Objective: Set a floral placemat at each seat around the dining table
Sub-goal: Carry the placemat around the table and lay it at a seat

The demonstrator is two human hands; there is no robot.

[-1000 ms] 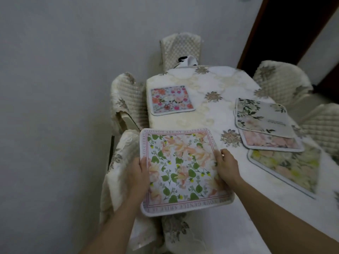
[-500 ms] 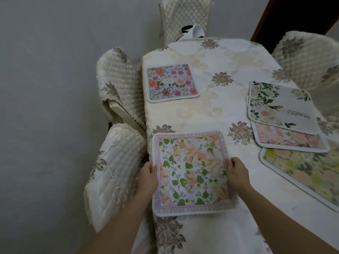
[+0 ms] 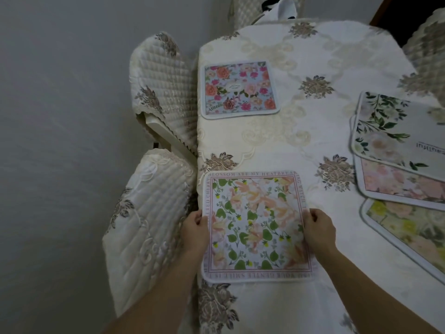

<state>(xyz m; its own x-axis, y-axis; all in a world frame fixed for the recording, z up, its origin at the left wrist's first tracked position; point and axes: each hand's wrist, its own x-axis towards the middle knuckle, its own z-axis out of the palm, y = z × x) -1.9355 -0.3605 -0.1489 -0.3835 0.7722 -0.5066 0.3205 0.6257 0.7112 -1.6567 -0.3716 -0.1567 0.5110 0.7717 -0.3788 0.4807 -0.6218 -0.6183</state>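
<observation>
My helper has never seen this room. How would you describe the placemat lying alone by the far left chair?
Start at the dining table and follow its left edge beyond the green-leaf placemat. The rose placemat lies flat beside the farther quilted chair. Only it has a pale blue ground crowded with pink and orange roses.

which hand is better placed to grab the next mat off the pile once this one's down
Probably right. The right hand grips the right edge of the leafy mat, the side nearest the pile of mats. The left hand grips the left edge by the chair, with the mat between it and the pile.
</observation>
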